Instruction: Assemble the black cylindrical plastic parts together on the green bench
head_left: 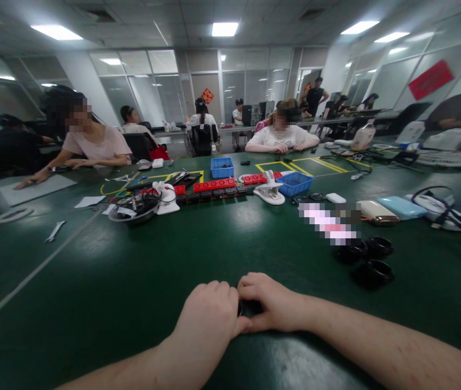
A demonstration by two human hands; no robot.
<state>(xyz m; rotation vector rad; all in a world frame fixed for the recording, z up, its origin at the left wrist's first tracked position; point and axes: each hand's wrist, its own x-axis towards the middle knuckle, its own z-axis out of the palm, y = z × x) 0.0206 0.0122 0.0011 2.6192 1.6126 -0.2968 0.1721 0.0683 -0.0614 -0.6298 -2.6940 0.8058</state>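
My left hand and my right hand rest together on the green table near its front edge, knuckles touching. Both are closed around a small dark thing between them; only a sliver of it shows and I cannot make out what it is. Black ring-shaped parts lie to the right of my right hand, a hand's width away.
Across the middle stand a row of red and black power strips, two blue bins, white clamps and a clear bowl. Phones and cables lie at right. Other people sit at the far side.
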